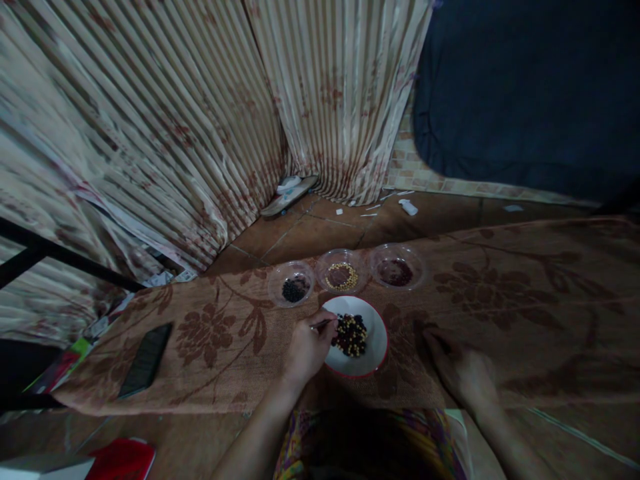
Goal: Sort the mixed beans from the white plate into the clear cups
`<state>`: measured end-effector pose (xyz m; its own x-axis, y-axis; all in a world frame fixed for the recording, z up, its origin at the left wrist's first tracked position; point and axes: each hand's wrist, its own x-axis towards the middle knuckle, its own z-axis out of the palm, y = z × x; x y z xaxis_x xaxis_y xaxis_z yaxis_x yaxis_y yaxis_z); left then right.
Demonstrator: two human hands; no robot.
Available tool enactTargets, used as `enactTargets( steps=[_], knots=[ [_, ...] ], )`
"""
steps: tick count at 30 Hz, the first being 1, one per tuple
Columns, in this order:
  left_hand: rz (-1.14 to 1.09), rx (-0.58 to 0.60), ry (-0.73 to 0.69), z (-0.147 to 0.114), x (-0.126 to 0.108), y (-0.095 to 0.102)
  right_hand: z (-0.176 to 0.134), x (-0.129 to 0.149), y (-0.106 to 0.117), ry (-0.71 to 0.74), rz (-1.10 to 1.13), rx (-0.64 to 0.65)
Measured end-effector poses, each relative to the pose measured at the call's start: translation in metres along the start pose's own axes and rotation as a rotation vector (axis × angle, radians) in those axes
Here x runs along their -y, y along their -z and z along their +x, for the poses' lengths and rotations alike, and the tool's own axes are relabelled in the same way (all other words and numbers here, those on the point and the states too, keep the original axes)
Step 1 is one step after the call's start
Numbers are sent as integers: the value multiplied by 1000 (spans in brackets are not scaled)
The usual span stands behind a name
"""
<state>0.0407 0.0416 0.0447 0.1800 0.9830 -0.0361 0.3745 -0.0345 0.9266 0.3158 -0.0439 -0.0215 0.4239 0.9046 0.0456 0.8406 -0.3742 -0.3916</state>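
Note:
My left hand is closed at the left rim of a white bowl with a red edge. Its thumb and forefinger pinch a thin stick-like tool, whose exact kind is too dim to make out. Mixed dark and yellow beans lie heaped in the bowl. My right hand rests on the cloth to the right of the bowl, fingers apart and apparently holding nothing. Behind the bowl stand three clear plastic bowls: one with black beans, one with yellow beans, one with dark red beans.
A brown flower-patterned cloth covers the narrow table. A dark phone lies at its left end. Beyond the far edge are a slipper and white scraps on the tiled floor, with striped curtains behind.

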Motion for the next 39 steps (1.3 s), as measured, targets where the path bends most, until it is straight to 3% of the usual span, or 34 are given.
enactTargets(
  steps=[5,9,17,25,30,35,39],
  knots=[
    [-142,-28,60,-1,-16,13,1,-5,-5,-3,-26,20],
    [-255,-118,41,4,-23,32,1,-10,-8,-4,-36,23],
    [-277,-342,8,40,-2,83,5,-36,-25,105,-33,12],
    [-253,-407,9,42,15,93,9,-43,-27,163,-70,35],
    [-273,-350,44,22,-1,81,7,-28,-17,62,-51,32],
    [-299,15,108,-5,-27,56,5,-14,-9,-12,-47,40],
    [-155,115,88,-11,-24,41,4,-10,-6,-7,-28,28]
  ],
)
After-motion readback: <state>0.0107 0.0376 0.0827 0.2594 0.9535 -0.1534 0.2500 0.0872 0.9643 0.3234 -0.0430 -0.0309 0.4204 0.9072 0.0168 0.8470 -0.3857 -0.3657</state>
